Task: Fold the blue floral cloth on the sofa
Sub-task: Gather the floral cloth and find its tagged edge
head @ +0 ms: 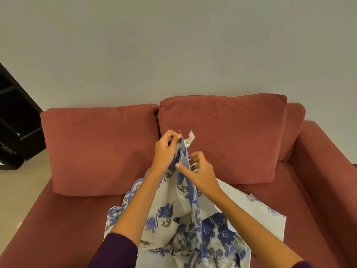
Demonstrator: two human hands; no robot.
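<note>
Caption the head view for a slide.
Left hand holds the blue floral cloth up by its tagged corner; right hand pinches the edge below, over a red sofa.

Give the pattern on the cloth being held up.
Blue flowers on pale grey-white cloth; head view shows it best.
</note>
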